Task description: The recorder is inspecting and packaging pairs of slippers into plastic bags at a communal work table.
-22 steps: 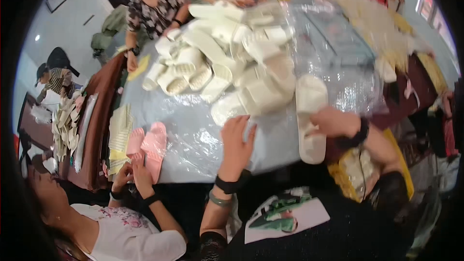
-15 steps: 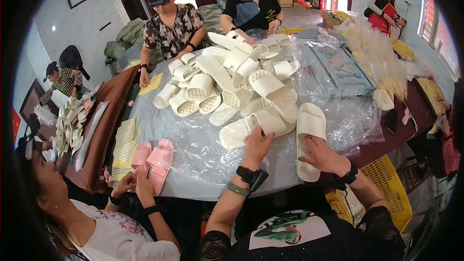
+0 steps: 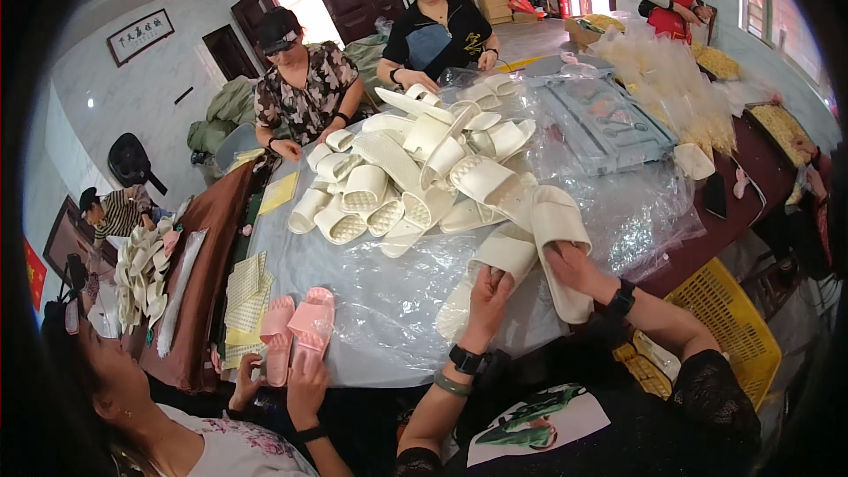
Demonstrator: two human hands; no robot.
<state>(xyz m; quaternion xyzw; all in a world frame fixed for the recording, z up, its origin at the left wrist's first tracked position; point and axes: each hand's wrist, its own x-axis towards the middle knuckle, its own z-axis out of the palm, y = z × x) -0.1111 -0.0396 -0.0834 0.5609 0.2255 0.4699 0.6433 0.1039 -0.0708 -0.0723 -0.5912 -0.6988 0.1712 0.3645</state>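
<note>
A cream-white slide slipper [image 3: 503,249] lies angled near the table's front edge, and my left hand [image 3: 488,300] is closed on it at the opening under its strap. Beside it, touching on the right, is a second cream-white slipper [image 3: 560,215]. My right hand [image 3: 579,272] has its fingers tucked under that slipper's strap, with the fingertips partly hidden. Both toes point away from me. Just beyond them rises a heap of matching slippers [image 3: 415,150], stacked at many angles on clear plastic film [image 3: 371,291].
At the left, a co-worker's hands [image 3: 305,389] touch a pink slipper pair [image 3: 311,327] beside yellow label sheets [image 3: 246,300]. Two people stand across the table. A grey-blue plastic crate [image 3: 609,124] sits at the right back; a yellow basket [image 3: 729,327] stands below the table's right edge.
My left hand has drawn its slipper nearer and rightward, off the pile's edge, against the other slipper. My right hand has slid further under its strap. The view has shifted slightly.
</note>
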